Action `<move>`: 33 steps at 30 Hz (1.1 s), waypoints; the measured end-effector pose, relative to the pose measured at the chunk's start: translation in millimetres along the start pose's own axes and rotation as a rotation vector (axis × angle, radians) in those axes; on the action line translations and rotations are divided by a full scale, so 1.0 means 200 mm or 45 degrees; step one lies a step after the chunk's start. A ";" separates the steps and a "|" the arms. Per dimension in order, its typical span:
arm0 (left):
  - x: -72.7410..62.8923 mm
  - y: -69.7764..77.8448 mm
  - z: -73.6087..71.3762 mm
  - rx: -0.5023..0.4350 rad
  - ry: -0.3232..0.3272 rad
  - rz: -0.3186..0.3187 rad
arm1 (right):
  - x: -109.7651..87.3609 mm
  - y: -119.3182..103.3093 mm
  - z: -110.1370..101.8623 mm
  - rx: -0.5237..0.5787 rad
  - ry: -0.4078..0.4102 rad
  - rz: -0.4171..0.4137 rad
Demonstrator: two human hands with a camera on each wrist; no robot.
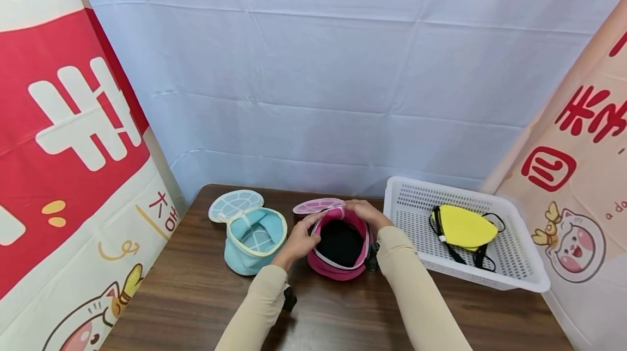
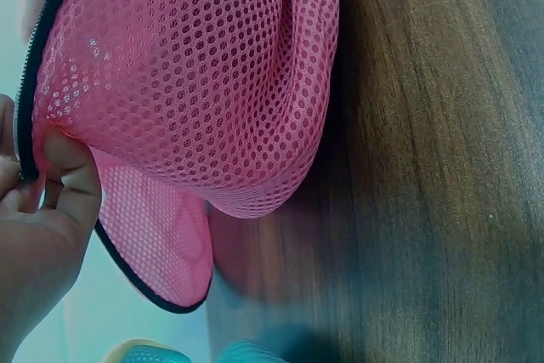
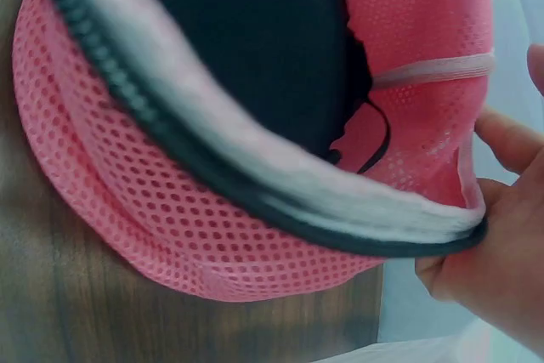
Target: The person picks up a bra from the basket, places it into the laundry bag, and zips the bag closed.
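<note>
"大吉" (image 1: 166, 211) on left printed cloth (image 1: 59, 193), cut-off "a do" (image 1: 616, 209) on right cloth (image 1: 588, 193)

1 pnk mesh bag (image 1: 338, 271), 1 blu mesh bag (image 1: 244, 257), 1 wht bskt (image 1: 412, 221), 1 tbl (image 1: 333, 313)

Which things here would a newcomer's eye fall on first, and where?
Probably the pink mesh bag in the middle, held by the left hand and right hand, a black item inside. Next come the bright yellow item in the white basket on the right and the blue bag on the left.
</note>
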State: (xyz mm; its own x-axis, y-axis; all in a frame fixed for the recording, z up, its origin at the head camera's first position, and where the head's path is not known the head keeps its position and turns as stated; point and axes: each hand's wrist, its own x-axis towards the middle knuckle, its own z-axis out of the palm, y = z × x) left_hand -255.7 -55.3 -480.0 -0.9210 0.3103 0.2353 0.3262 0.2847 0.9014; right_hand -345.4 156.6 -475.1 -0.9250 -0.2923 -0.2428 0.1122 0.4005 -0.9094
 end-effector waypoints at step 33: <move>0.00 -0.02 -0.01 -0.007 0.051 -0.057 | 0.02 0.06 -0.06 0.881 0.309 0.095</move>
State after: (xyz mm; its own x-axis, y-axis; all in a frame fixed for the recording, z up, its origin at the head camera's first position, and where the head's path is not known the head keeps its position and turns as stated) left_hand -256.6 -57.7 -482.9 -0.9425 0.2608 0.2092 0.2836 0.2923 0.9133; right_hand -351.9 170.8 -482.2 -0.9513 -0.0534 -0.3036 0.3070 -0.2511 -0.9180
